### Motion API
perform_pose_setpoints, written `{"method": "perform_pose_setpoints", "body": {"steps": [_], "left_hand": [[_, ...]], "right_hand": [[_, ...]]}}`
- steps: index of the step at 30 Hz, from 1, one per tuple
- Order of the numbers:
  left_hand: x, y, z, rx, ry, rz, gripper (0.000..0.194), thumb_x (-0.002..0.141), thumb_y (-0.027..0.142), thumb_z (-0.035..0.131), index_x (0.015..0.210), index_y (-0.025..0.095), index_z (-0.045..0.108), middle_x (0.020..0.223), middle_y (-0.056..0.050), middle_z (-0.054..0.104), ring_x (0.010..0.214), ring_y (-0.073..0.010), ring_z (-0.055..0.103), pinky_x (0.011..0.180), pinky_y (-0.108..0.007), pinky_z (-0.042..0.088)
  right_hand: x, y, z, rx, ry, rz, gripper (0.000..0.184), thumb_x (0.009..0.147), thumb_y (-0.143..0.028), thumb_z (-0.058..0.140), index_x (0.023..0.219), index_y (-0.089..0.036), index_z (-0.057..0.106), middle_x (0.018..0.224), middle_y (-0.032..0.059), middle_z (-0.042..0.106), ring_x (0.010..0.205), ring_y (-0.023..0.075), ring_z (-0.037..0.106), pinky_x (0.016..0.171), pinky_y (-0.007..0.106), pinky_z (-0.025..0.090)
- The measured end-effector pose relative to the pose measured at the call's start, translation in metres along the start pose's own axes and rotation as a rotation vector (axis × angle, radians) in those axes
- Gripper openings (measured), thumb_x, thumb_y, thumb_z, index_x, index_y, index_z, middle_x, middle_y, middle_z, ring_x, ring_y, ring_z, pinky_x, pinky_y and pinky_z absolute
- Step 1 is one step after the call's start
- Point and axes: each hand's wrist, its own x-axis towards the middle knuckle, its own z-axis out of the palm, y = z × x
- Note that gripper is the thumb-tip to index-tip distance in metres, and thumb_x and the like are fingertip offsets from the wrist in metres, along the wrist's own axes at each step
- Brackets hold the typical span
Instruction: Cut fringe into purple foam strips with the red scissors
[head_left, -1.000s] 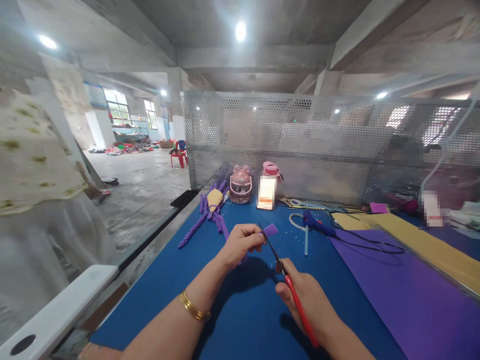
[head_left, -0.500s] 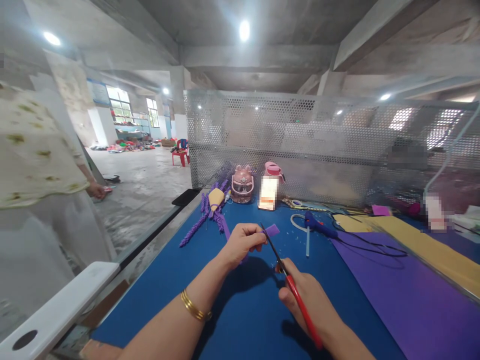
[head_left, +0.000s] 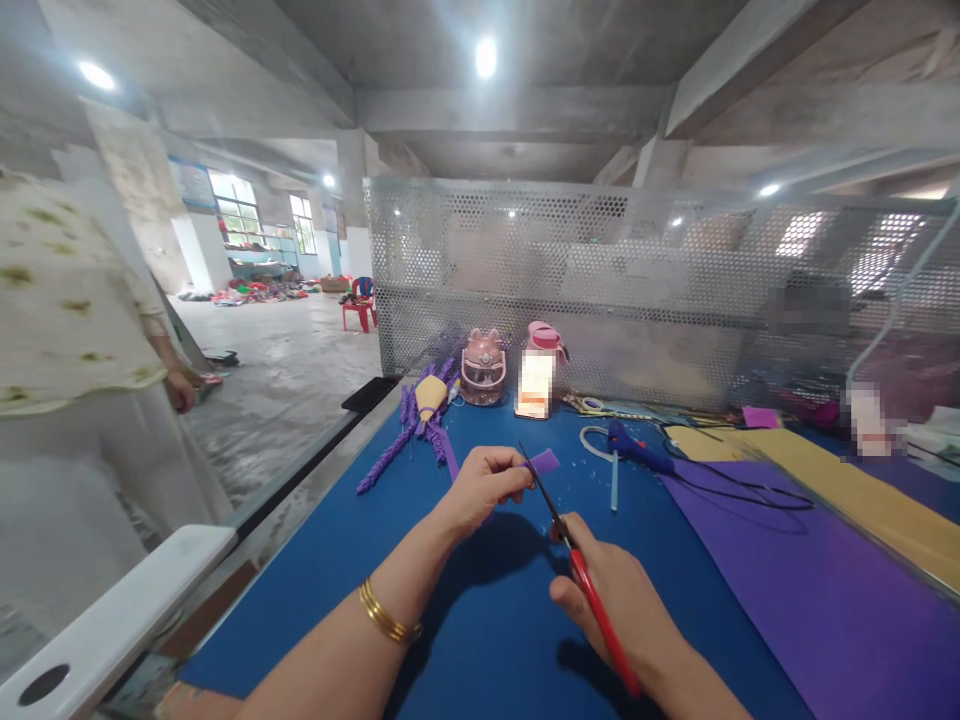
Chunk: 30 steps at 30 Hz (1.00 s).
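My left hand (head_left: 487,487) pinches a purple strip (head_left: 546,461) between thumb and fingertips. The strip's free end sticks out to the right. In my right hand (head_left: 611,585) is a pair of scissors (head_left: 592,585) with red handles. Their dark blades reach up to the strip, right beside my left fingertips. How far the blades are apart is hard to see. Beyond my left hand lies a bunch of purple flower stems (head_left: 390,463) with a yellow wrap (head_left: 431,393), and a purple ribbon (head_left: 450,455) trails from it towards my wrist.
Behind stand a pink helmet-shaped object (head_left: 484,368), a lit phone (head_left: 534,385) and a pink-lidded bottle (head_left: 545,335) before a perforated metal screen (head_left: 637,260). On the right are a blue glue gun (head_left: 634,448), purple sheet (head_left: 780,570) and yellow sheet (head_left: 847,480). A person (head_left: 82,300) stands left.
Both hands keep nearly the same place, with the scissors at the strip. My right thumb has shifted slightly left. The person's arm at the left has moved a little.
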Motion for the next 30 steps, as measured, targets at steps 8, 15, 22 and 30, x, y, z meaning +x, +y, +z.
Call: {"method": "perform_pose_setpoints", "body": {"steps": [8, 15, 22, 30], "left_hand": [[-0.0007, -0.0018, -0.0012, -0.024, -0.02, 0.023, 0.018, 0.069, 0.027, 0.056, 0.058, 0.013, 0.055, 0.047, 0.003, 0.05, 0.043, -0.005, 0.036, 0.043, -0.018, 0.025], [-0.0013, 0.0004, -0.0028, -0.022, -0.034, 0.036, 0.021, 0.069, 0.029, 0.058, 0.056, 0.013, 0.054, 0.048, 0.003, 0.051, 0.041, -0.0042, 0.035, 0.042, -0.018, 0.025], [-0.0022, 0.0006, -0.0037, -0.003, -0.036, 0.054, 0.02, 0.072, 0.027, 0.057, 0.057, 0.013, 0.054, 0.049, 0.003, 0.051, 0.042, -0.0043, 0.036, 0.043, -0.017, 0.026], [-0.0025, 0.0006, -0.004, 0.001, -0.039, 0.044, 0.022, 0.071, 0.03, 0.058, 0.057, 0.013, 0.054, 0.049, 0.002, 0.051, 0.042, -0.0045, 0.036, 0.042, -0.017, 0.026]], "right_hand": [[-0.0017, 0.0006, 0.0038, -0.04, 0.053, -0.022, 0.077, 0.074, -0.077, 0.002, 0.095, -0.018, 0.045, 0.048, -0.0044, 0.044, 0.039, 0.0182, 0.047, 0.043, 0.023, 0.027], [-0.0008, -0.0032, 0.0025, -0.016, 0.088, -0.042, 0.072, 0.075, -0.076, 0.002, 0.089, -0.019, 0.043, 0.047, -0.0058, 0.041, 0.037, 0.0157, 0.041, 0.041, 0.022, 0.023], [-0.0017, -0.0027, 0.0028, 0.023, 0.063, -0.021, 0.073, 0.075, -0.076, 0.002, 0.092, -0.018, 0.043, 0.049, -0.0051, 0.042, 0.038, 0.0158, 0.039, 0.042, 0.023, 0.023], [-0.0028, -0.0046, 0.0023, 0.032, 0.068, -0.024, 0.073, 0.076, -0.075, 0.001, 0.091, -0.018, 0.044, 0.048, -0.0049, 0.042, 0.038, 0.0158, 0.041, 0.042, 0.023, 0.023]]}}
